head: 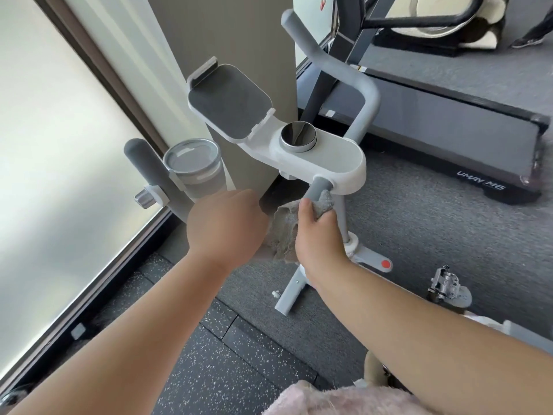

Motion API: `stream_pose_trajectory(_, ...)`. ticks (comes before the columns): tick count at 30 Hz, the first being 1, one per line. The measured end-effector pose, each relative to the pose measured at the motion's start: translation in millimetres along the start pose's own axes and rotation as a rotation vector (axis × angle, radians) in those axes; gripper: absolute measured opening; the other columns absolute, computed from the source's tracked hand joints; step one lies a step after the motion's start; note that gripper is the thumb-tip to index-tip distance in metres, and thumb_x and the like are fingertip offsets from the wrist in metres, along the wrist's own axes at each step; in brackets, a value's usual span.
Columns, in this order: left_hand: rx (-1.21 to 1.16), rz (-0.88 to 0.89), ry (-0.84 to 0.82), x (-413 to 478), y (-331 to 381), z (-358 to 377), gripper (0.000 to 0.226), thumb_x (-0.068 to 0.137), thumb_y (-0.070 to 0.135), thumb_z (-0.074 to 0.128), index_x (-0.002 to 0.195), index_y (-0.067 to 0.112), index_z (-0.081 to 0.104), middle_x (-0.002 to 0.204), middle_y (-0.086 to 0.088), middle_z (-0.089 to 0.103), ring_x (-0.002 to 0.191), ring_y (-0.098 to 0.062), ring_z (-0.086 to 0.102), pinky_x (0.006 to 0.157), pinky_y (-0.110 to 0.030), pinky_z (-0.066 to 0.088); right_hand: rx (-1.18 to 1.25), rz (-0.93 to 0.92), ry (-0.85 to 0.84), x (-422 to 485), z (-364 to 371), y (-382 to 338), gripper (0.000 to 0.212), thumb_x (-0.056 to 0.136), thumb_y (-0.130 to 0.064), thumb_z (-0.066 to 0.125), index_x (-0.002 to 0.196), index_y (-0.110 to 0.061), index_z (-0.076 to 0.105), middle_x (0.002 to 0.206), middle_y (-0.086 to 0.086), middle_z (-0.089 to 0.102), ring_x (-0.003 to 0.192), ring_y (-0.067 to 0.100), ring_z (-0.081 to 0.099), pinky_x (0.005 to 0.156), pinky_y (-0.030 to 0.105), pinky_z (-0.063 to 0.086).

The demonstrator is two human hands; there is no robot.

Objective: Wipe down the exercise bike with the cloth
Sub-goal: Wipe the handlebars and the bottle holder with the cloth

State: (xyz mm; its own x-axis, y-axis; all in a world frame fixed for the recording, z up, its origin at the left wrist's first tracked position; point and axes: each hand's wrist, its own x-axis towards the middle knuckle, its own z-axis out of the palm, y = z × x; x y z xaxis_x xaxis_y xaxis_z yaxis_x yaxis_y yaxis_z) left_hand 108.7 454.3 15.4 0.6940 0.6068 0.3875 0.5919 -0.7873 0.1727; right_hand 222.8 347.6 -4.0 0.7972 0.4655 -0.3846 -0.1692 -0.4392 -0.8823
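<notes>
1. The right grip point(317, 235) is clamping the cloth point(284, 229) against a short grey bar point(319, 188). The thumb is lying along the near side and the fingers are curling round the far side.
2. The cloth, grey and nubbly, is bunching up over the fingers where it is touching the bar. Its loose end is hanging down to the left, between the two forearms.
3. The left grip point(227, 226) is showing blurred, with its fingers curling under, just beside the hanging edge of the cloth. I cannot tell whether it is holding anything.
4. The short bar is sticking out of the white console point(344, 169) of the exercise bike point(350, 256), right at the console's near end.
5. A shiny round dial point(297, 136) is sitting on top of the console, and a dark tilted tray point(230, 109) is rising beyond it.
6. The left handlebar point(140, 157) is standing off to the left, with a clear cup point(194, 166) sitting in a holder just beside it.
7. The right handlebar point(317, 49) is curving up and away from the console.
8. A pedal point(449, 287) is showing low on the right, above the grey carpet point(449, 235).
9. A treadmill point(449, 124) marked "UMAY M6" is lying on the carpet beyond the bike, and a speckled mat point(209, 354) is covering the floor nearest the person.
</notes>
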Motion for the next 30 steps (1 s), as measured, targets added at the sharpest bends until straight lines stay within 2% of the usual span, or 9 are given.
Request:
stream_pose_trajectory(3,-0.009,-0.012,-0.002,1.4,0.8,-0.2,0.016,0.079,0.026,0.047,0.066,0.017,0.052,0.055,0.001,0.046,0.054,-0.026,0.045,0.049,-0.031,0.034,-0.023,0.045,-0.083,-3.6,1.6,4.9,0.054,0.103,-0.052,0.044,0.13,-0.006,0.046,0.119,0.011,0.064,0.105,0.026,0.061,0.077,0.028,0.04)
stream_pose_trajectory(8,-0.024,-0.015,0.011,1.0,1.1,0.1,0.014,0.075,0.024,0.042,0.066,0.018,0.05,0.055,0.002,0.045,0.055,-0.027,0.044,0.05,-0.029,0.027,0.094,0.016,-0.031,24.6,-9.4,-10.3,0.028,0.102,-0.051,0.048,0.092,-0.024,0.048,0.09,0.0,0.064,0.093,0.025,0.065,0.088,0.043,0.055)
stream_pose_trajectory(11,-0.028,-0.007,0.015,0.3,-0.5,0.1,0.015,0.075,0.024,0.04,0.066,0.018,0.05,0.056,0.002,0.047,0.055,-0.029,0.045,0.05,-0.031,0.029,0.077,-0.031,-0.008,7.7,-5.7,-9.3,0.036,0.104,-0.047,0.047,0.115,-0.013,0.05,0.096,0.0,0.064,0.092,0.022,0.06,0.079,0.031,0.045)
stream_pose_trajectory(14,-0.024,-0.003,0.019,1.3,-0.7,-0.1,0.015,0.075,0.023,0.041,0.066,0.017,0.051,0.056,0.001,0.048,0.054,-0.029,0.045,0.05,-0.03,0.028,0.009,-0.056,-0.1,-17.1,1.0,5.6,0.051,0.1,-0.044,0.056,0.136,-0.011,0.043,0.122,0.004,0.064,0.107,0.019,0.061,0.092,0.031,0.047)
stream_pose_trajectory(18,-0.031,-0.006,0.03,1.5,0.3,-1.1,0.012,0.075,0.021,0.044,0.066,0.018,0.051,0.057,0.002,0.048,0.054,-0.027,0.044,0.053,-0.03,0.019,-0.126,-0.081,-0.213,-18.9,-10.9,7.3,0.046,0.098,-0.041,0.062,0.129,-0.011,0.046,0.118,0.006,0.066,0.11,0.024,0.064,0.094,0.036,0.051)
stream_pose_trajectory(21,-0.029,-0.023,0.029,2.2,0.6,-2.2,0.01,0.075,0.019,0.048,0.065,0.018,0.05,0.056,0.003,0.047,0.054,-0.027,0.042,0.053,-0.028,0.014,-0.214,-0.183,-0.117,10.7,-27.3,-7.8,0.053,0.102,-0.035,0.053,0.144,-0.009,0.035,0.129,0.011,0.061,0.118,0.029,0.061,0.095,0.038,0.049)
stream_pose_trajectory(23,-0.033,-0.033,0.023,2.1,0.7,-2.5,0.01,0.075,0.018,0.051,0.065,0.019,0.05,0.056,0.003,0.047,0.054,-0.026,0.043,0.053,-0.028,0.015,-0.237,-0.268,-0.088,16.9,-31.7,-10.2,0.063,0.103,-0.034,0.049,0.155,-0.011,0.021,0.146,0.015,0.047,0.131,0.031,0.051,0.111,0.042,0.042)
stream_pose_trajectory(26,-0.053,-0.04,0.036,2.0,0.7,-2.8,0.009,0.075,0.019,0.05,0.066,0.019,0.051,0.056,0.003,0.048,0.054,-0.026,0.044,0.052,-0.029,0.02,-0.388,-0.403,-0.205,-10.5,-23.2,9.4,0.08,0.105,-0.029,0.046,0.16,-0.009,-0.01,0.17,0.014,-0.005,0.156,0.022,0.002,0.12,0.021,0.004)
stream_pose_trajectory(30,-0.059,-0.044,0.034,2.0,1.7,-3.1,0.009,0.075,0.02,0.05,0.067,0.018,0.055,0.058,0.002,0.052,0.056,-0.028,0.045,0.054,-0.032,0.028,-0.692,-0.867,-0.135,-19.9,-16.4,36.2,0.077,0.104,-0.042,0.035,0.16,-0.003,0.0,0.168,0.021,-0.009,0.155,0.036,-0.016,0.126,0.048,-0.005)
